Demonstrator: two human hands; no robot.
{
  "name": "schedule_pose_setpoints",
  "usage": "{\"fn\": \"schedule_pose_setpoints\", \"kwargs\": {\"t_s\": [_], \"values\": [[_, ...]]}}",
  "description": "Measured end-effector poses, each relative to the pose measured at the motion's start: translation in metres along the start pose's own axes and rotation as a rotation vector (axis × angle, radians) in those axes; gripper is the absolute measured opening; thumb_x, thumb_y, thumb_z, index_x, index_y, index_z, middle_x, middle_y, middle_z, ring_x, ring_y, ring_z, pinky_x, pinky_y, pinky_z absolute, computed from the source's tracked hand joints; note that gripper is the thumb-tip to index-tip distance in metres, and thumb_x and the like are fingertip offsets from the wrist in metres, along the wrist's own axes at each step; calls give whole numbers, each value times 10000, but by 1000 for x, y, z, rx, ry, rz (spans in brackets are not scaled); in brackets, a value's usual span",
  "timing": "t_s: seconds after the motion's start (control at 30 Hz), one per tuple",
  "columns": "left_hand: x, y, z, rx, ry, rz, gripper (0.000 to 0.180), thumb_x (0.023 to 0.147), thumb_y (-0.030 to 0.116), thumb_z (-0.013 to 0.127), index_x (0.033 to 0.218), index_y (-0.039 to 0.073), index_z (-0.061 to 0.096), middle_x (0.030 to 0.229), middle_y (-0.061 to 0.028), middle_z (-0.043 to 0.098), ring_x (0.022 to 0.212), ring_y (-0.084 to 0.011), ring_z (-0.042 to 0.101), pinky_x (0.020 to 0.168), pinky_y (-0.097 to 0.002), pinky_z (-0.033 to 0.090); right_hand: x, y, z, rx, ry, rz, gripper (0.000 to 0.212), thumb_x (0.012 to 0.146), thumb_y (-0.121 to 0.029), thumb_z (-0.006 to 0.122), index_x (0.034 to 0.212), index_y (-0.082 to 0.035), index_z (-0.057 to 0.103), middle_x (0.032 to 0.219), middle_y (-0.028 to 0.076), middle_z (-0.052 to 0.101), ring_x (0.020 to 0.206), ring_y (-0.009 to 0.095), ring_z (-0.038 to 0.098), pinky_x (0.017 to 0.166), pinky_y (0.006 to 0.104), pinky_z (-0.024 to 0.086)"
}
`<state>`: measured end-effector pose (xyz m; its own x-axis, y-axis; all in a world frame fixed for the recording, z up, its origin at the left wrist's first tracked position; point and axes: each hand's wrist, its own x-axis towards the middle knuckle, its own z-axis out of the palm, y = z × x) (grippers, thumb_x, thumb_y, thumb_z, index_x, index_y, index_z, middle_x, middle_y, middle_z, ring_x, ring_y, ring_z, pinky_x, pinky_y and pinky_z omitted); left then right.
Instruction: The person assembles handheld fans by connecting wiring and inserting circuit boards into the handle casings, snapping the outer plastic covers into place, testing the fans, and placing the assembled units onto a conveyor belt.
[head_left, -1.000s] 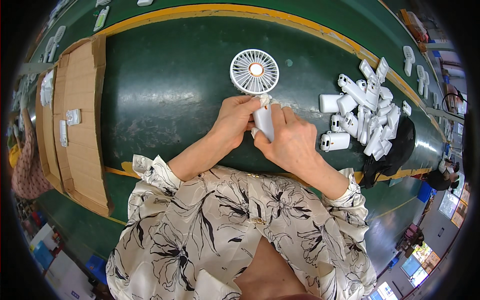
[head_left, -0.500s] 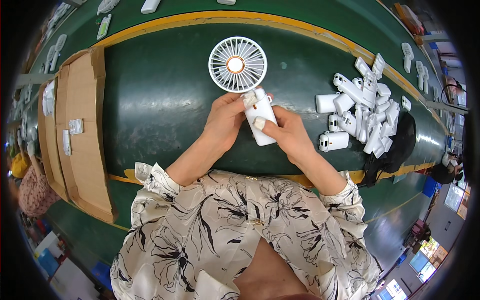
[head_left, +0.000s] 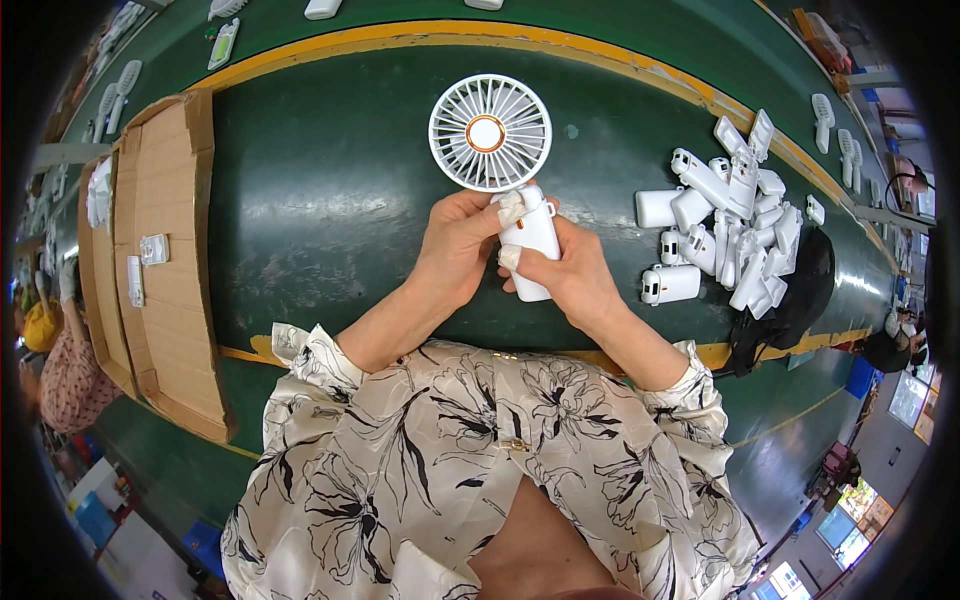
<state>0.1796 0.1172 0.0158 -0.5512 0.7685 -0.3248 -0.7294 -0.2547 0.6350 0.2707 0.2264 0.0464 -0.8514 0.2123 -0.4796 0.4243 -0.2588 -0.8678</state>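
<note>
Between my two hands is a white handheld fan (head_left: pixel 530 235), its round slatted head pointing away from me, with an orange ring about the hub. My left hand (head_left: pixel 458 243) grips the upper handle just below the head, thumb across the front. Around the lower handle, my right hand (head_left: pixel 574 270) is closed from the right side, thumb on the front face. Both thumbs wear whitish coverings at the tip. A small orange-brown mark shows on the handle between the thumbs. The fingers behind the handle are mostly hidden.
A heap of white fan handle parts (head_left: pixel 735 215) lies to the right, beside a black bag (head_left: pixel 812 275). An open cardboard box (head_left: pixel 165 290) with a few small white pieces stands at left. Beyond the yellow edge (head_left: pixel 480 32), more white fans lie on a green surface.
The fan has shifted slightly right and its handle stands more upright. My hands stay on it, with the right thumb a little lower on the handle.
</note>
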Motion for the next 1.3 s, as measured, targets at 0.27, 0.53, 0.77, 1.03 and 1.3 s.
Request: {"fn": "schedule_pose_setpoints", "kwargs": {"t_s": [0.27,0.53,0.77,1.03,1.3], "values": [[-4,2,2,115,-30,32,353,798,99,590,1117,-31,513,1007,-140,602,908,-189,588,781,-316,487,2,1,-1,73,-6,-6,257,740,-34,558,967,75,508,841,133,592,685,187,608,590,296,533],[-6,2,7,63,1,56,325,758,-30,573,1080,-38,528,981,-121,608,806,-134,588,660,-257,494,2,0,0,125,-5,12,252,748,-43,574,969,60,512,837,122,592,672,182,604,574,292,528],[-2,-3,9,88,39,23,296,769,-11,561,1062,-40,530,947,-104,607,770,-123,580,604,-247,485,2,-1,-5,122,-12,22,247,765,-41,576,983,57,514,844,110,592,684,166,602,592,282,527],[-1,-2,9,125,47,71,255,758,-28,545,1012,-53,543,896,-106,612,698,-123,581,549,-240,474,5,-4,-9,80,-79,52,254,772,-45,593,991,55,513,848,101,592,694,157,600,605,275,523],[0,3,10,145,63,96,250,768,-23,530,1016,-58,536,844,-97,606,669,-118,579,528,-230,470,9,-3,-4,148,-51,25,245,772,-50,592,985,43,514,821,100,593,674,152,599,576,273,522]]}}
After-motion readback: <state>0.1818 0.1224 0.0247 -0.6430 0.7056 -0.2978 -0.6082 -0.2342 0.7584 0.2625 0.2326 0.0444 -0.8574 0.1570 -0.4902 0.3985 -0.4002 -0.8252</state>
